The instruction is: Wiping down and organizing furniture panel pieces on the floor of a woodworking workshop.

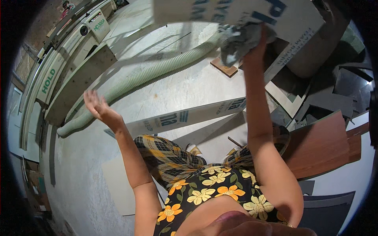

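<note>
Overhead, right hand (256, 49) grips crumpled rag (236, 41) — left hand (98, 106) open

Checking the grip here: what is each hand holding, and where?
The right hand clutches a crumpled grey rag by its bunched side against the white board. The left hand is open and empty.

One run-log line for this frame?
right hand: grips grey rag against white board | left hand: open, empty | green hose on floor
</note>
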A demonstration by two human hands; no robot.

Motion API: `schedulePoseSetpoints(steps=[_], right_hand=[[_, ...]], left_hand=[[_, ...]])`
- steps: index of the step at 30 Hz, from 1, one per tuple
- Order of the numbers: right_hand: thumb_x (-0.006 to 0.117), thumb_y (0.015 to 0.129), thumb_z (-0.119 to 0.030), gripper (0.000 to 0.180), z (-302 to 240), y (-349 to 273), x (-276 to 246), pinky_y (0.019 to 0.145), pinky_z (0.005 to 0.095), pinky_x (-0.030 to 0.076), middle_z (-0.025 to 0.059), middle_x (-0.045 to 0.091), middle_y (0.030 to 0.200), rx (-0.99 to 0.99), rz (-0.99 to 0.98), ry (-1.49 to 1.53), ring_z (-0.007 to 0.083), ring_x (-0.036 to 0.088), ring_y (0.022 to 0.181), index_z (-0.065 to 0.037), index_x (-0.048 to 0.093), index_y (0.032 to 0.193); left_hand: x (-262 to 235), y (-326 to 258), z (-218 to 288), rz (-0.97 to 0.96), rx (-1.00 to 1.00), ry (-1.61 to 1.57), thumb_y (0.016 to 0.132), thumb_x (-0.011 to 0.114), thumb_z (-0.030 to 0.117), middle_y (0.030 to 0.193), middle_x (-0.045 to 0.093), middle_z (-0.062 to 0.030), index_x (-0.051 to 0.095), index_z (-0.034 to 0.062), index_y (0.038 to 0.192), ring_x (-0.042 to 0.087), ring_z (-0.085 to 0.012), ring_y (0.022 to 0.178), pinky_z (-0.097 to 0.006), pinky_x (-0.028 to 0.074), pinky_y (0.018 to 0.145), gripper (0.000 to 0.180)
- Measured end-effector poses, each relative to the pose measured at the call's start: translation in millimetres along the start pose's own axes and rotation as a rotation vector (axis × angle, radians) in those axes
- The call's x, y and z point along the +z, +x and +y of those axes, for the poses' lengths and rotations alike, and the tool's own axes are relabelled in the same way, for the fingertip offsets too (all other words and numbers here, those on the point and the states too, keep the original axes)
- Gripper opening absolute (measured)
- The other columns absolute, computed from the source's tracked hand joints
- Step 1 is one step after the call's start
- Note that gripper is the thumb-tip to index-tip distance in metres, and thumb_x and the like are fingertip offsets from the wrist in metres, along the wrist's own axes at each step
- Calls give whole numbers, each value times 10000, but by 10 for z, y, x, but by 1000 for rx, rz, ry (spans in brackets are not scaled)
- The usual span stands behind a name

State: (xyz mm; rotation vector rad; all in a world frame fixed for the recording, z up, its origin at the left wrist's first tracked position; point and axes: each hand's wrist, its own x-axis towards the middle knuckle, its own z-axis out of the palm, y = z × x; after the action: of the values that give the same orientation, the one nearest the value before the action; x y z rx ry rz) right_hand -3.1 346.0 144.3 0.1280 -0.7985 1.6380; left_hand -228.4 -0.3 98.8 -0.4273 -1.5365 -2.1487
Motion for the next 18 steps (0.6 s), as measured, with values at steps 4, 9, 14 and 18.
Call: schedulePoseSetpoints(steps=[4, 9, 14, 18], right_hand=[[618, 856, -351, 496, 459, -322, 120, 896, 360, 437, 72, 533, 1113, 168, -36, 130, 217, 517, 1032, -78, 446, 1233], [591, 887, -298, 445, 733, -719, 386, 907, 352, 435, 69, 527, 1132, 223, -25, 174, 196, 509, 1053, -61, 439, 1233], [567, 905, -287, 453, 613, -755, 378, 922, 342, 427, 74, 516, 1154, 349, -75, 267, 188, 495, 1075, -63, 409, 1266], [584, 900, -282, 461, 660, -819, 380, 917, 323, 429, 71, 519, 1158, 319, -67, 178, 172, 494, 1077, -59, 416, 1266]], left_hand=[[385, -69, 456, -422, -32, -240, 893, 422, 425, 1388, 368, -167, 304, 63, 1380, 355, -290, 1282, -462, 213, 1066, 618], [557, -130, 706, -587, -20, -148, 857, 389, 604, 1377, 386, -189, 298, 17, 1379, 360, -284, 1291, -397, 256, 1059, 791], [601, -107, 684, -605, -40, -236, 898, 430, 532, 1275, 473, -199, 384, -42, 1305, 430, -262, 1224, -362, 306, 1012, 704], [696, 37, 751, -556, -2, -133, 887, 520, 475, 1142, 546, -159, 458, -63, 1214, 479, -222, 1127, -337, 325, 971, 632]])
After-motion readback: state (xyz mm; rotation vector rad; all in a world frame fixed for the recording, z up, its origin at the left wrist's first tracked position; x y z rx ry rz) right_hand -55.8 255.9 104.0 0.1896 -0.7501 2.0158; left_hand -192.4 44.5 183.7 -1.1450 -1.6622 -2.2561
